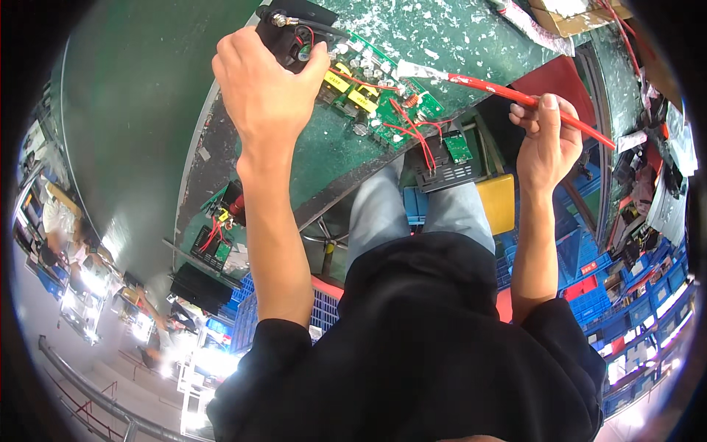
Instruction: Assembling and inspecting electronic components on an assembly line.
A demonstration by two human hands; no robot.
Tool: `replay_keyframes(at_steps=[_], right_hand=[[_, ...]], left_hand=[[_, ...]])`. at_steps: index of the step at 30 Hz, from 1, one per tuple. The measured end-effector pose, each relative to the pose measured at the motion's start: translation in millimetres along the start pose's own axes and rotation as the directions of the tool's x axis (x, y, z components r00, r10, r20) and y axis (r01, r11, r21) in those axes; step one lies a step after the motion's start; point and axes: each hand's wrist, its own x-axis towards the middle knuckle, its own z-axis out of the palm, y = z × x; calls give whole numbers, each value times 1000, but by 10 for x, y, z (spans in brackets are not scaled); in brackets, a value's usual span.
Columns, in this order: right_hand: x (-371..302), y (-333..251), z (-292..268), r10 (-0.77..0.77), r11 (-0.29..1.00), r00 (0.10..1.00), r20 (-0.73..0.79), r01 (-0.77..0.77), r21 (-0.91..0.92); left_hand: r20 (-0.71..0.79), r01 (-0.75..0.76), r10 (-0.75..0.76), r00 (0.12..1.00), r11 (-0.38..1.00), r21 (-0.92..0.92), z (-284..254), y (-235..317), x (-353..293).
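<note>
My right hand [547, 144] is closed round the red handle of a paintbrush [501, 90]. Its pale, white-smeared tip [421, 71] reaches left over a green circuit board [387, 110] and lies close above or on the parts there; contact is hard to judge. The board carries yellow-wrapped transformers [362, 99], white-coated parts and red wires. At its far left end is a black panel [313, 12] with a metal connector. My left hand [269, 85] grips this panel, thumb toward the board; several fingertips are hidden. Red wires run from the board to a black slotted panel [445, 175] over the table edge.
The green table [434, 29] is speckled white. Another wired board [221, 217] lies left of my forearm. A yellow stool seat [498, 204] and blue crates [571, 250] stand below at right. A cardboard box [574, 18] sits far right.
</note>
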Motion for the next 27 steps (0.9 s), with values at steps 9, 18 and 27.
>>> replay_keyframes(at_steps=[9,18,27], right_hand=[[94,-171,-111,-38,990,995,-97,51,134],[727,-860,-560,-49,929,950,-310,157,336],[1661,-624,45,360,798,927,104,-363,482]], left_hand=[[-19,31,-32,999,999,-25,-56,87,83],[-99,168,-182,978,977,-131,-351,19,-323],[549,792,-628,552,188,-581,-191,606,-1708]])
